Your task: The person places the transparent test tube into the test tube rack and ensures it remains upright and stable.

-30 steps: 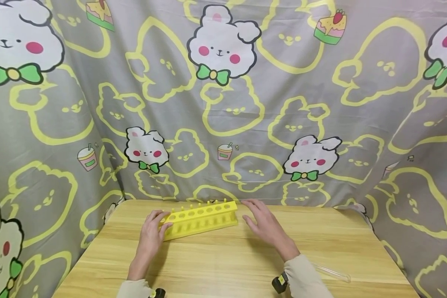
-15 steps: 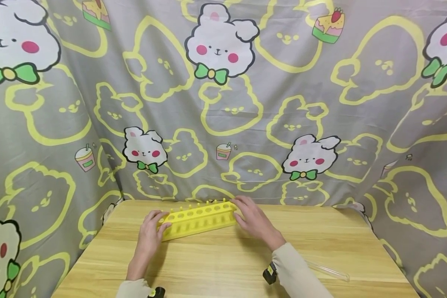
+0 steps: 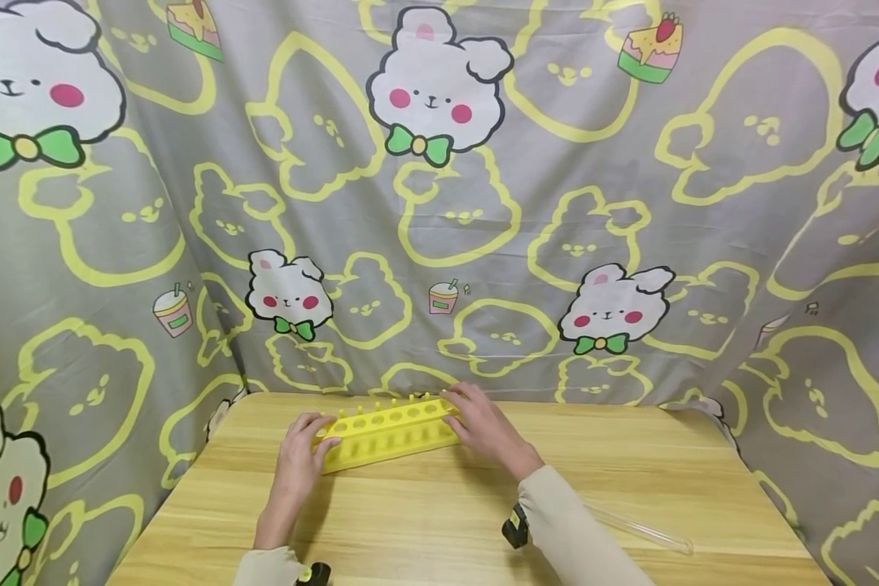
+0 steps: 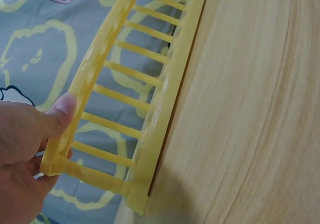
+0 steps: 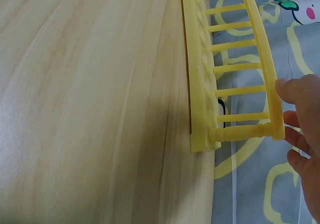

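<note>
A yellow test tube rack stands at the back of the table, its row of holes facing up and short pegs along its far side. My left hand grips its left end, and in the left wrist view the thumb presses on the top plate with fingers curled behind it. At the opposite end my right hand holds the top plate's corner. In the right wrist view that thumb lies against the plate's edge, the other fingers around the end. Both ends of the top plate are partly hidden by the hands.
A clear glass test tube lies on the wooden table to the right, partly behind the right sleeve. A grey patterned curtain hangs close behind the table's back edge and along both sides.
My right hand has moved left from beside the rack onto its right end and now holds it there. The left hand has kept its grip on the left end.
</note>
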A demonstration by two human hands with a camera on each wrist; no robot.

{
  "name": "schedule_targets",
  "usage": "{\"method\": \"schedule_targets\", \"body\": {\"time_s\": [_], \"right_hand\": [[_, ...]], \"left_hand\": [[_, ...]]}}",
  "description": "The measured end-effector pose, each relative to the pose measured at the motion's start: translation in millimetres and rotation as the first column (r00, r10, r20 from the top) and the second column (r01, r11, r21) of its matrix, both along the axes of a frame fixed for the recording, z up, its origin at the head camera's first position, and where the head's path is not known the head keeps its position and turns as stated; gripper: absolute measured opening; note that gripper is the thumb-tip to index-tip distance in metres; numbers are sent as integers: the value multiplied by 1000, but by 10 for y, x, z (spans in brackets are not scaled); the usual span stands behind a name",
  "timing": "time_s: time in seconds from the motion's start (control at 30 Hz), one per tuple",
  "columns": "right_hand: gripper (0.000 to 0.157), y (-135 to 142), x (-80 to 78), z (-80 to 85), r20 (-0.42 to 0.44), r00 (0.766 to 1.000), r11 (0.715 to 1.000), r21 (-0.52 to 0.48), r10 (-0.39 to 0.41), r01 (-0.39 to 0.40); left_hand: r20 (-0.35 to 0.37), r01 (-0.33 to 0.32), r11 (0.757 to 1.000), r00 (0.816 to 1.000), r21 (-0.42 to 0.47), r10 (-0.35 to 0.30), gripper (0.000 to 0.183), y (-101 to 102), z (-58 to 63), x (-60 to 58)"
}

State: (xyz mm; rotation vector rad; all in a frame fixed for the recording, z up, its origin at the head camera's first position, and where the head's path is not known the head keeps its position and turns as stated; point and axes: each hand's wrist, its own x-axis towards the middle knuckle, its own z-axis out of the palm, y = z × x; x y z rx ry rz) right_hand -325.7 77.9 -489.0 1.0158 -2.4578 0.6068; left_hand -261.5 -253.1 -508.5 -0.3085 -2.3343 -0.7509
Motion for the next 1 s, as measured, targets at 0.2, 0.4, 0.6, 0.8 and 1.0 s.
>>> {"method": "schedule_targets", "body": {"time_s": [0.2, 0.4, 0.6, 0.8, 1.0], "right_hand": [[36, -47, -13, 3, 28, 1000, 1000, 25, -10, 10], [29, -84, -22, -10, 29, 999, 1000, 26, 13, -14], [24, -114, -29, -2, 1, 1000, 999, 33, 22, -22], [24, -127, -33, 4, -3, 1000, 1000, 25, 13, -13], [24, -118, -28, -13, -42, 999, 999, -25, 28, -29]], "left_hand": [[29, 4, 1000, 1000, 8, -5, 36, -24, -2, 4], [35, 0, 1000, 999, 10, 0, 37, -42, -16, 23], [30, 0, 1000, 1000, 21, 0, 37, -31, -15, 30], [31, -10, 1000, 999, 21, 10, 36, -11, -6, 19], [5, -18, 1000, 1000, 15, 18, 36, 10, 9, 12]]}}
